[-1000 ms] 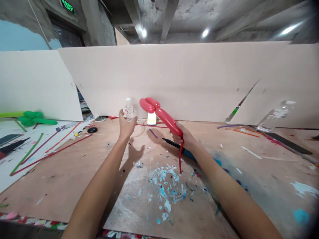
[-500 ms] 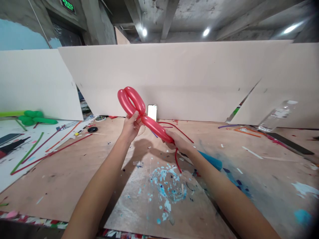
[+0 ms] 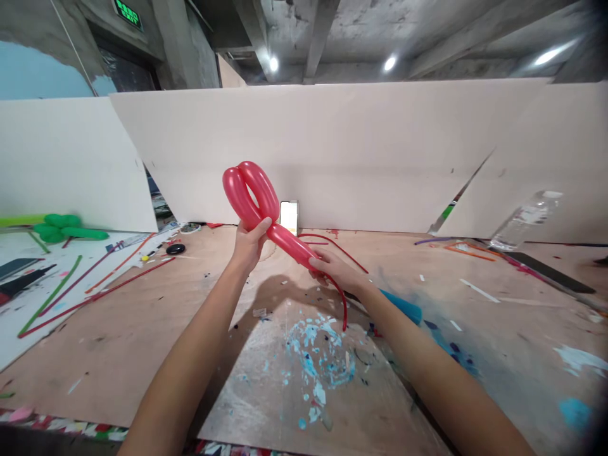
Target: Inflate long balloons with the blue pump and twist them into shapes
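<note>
A long red balloon (image 3: 291, 245) is folded into two side-by-side loops at its upper left, with one straight section running down to the right. My left hand (image 3: 251, 244) is closed round the base of the loops, thumb on top at the twist. Further down, my right hand (image 3: 327, 266) grips the far end of the straight section, and a thin uninflated red tail hangs below it, curving toward the table. Behind the balloon a phone with a bright screen (image 3: 289, 218) stands against the white board.
Uninflated balloons and a twisted green balloon (image 3: 61, 228) lie at the left. A blue tube (image 3: 401, 306) is partly behind my right forearm. At the right are a clear bottle (image 3: 526, 220) and a dark flat bar (image 3: 553, 272). White boards (image 3: 332, 152) stand along the back.
The right hand has shifted slightly left and up along the balloon, and more of the thin tail shows. The left thumb now lies nearer the twist.
</note>
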{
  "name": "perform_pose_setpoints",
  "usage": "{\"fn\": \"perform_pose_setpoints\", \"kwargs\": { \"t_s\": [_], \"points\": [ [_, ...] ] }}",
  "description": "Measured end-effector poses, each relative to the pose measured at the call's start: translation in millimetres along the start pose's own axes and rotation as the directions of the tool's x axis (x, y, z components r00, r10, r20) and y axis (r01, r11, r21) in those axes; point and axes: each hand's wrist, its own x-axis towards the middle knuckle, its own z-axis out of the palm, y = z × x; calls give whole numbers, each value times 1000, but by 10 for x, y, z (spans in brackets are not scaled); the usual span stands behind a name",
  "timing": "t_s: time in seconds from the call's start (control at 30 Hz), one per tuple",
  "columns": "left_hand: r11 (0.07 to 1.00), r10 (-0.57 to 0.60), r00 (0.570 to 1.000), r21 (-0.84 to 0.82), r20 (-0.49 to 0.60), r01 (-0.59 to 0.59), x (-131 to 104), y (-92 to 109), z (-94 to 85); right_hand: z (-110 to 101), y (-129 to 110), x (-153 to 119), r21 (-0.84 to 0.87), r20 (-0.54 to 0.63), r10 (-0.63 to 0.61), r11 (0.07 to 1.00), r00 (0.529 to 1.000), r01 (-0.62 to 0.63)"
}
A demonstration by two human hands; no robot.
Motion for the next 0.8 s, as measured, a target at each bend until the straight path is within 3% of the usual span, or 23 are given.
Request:
{"fn": "perform_pose_setpoints", "kwargs": {
  "t_s": [0.13,0.23,0.33,0.4,0.47,0.57,0.7,0.8],
  "points": [
    [886,151,988,448,-44,-115,36,-62,-85,-5,-105,-8,-128,-105,-21,992,994,7],
    [880,152,988,455,4,-137,56,-53,-135,-41,-156,3,-265,-234,-110,963,966,46],
    [885,227,973,409,32,-220,60,-16,-152,-77,-185,8,-369,-288,-175,928,941,60],
    [846,260,964,470,49,-251,44,2,-143,-79,-195,4,-397,-325,-194,917,926,53],
    [763,232,963,588,138,-268,9,11,-118,-61,-203,-4,-395,-370,-222,917,902,64],
    [656,85,936,688,341,-310,-65,11,-67,-23,-231,-18,-312,-423,-259,941,868,129],
    [683,-109,866,670,488,-292,-146,26,-8,2,-289,-39,-162,-420,-288,957,861,241],
    [684,-149,821,657,551,-317,-175,69,35,11,-315,-51,-187,-378,-317,946,870,263]
  ]
}}
